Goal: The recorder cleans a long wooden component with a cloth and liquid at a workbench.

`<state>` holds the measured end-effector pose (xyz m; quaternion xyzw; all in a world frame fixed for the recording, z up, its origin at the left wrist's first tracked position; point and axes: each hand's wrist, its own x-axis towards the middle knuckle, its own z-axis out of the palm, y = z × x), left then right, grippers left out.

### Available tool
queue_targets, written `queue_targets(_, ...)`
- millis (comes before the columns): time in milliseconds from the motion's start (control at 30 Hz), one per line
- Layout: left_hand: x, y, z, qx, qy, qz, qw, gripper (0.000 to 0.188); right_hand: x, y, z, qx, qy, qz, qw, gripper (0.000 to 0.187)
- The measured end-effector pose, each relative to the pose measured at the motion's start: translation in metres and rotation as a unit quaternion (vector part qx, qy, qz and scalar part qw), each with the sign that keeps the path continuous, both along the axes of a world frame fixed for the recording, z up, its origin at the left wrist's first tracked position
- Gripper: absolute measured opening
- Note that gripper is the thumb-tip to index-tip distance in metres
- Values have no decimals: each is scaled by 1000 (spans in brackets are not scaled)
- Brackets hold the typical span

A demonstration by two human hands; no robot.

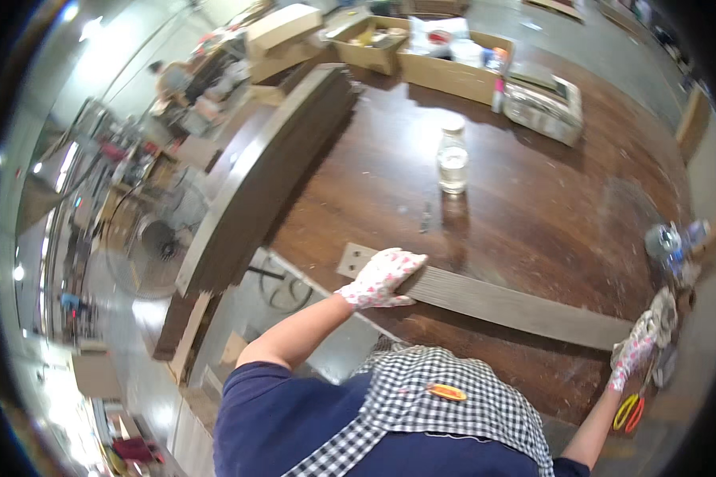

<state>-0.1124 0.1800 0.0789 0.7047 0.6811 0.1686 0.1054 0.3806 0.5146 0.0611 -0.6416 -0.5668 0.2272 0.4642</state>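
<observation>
One gray board (525,311), crosswise, dotted end left

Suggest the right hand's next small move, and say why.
Probably draw what looks like a pale cloth leftward along the grey strip: the right hand apparently holds it at the strip's right end, while the left hand rests near the other.

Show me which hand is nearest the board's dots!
The left hand, beside dark dots on the grey board; the right hand is at the board's opposite end.
</observation>
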Motion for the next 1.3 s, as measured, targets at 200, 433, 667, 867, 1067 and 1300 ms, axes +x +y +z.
queue_targets(200,20,-42,0,2,24,80,997,84,-61,6,-2,-42,-260,185,947,40)
queue_targets(433,20,-84,8,121,-45,186,974,66,-114,-27,31,230,-293,162,914,38)
queue_targets(667,-83,-82,80,253,64,182,948,45,-262,-128,43,264,-71,393,878,26)
queue_targets(867,-263,-74,121,253,-6,306,918,36,-355,-174,36,187,-2,467,864,22)
queue_targets(1067,-437,-45,119,105,18,351,930,44,-464,-214,65,165,9,473,866,20)
queue_targets(1300,-553,18,89,65,137,393,907,63,-549,-227,96,121,-1,495,860,18)
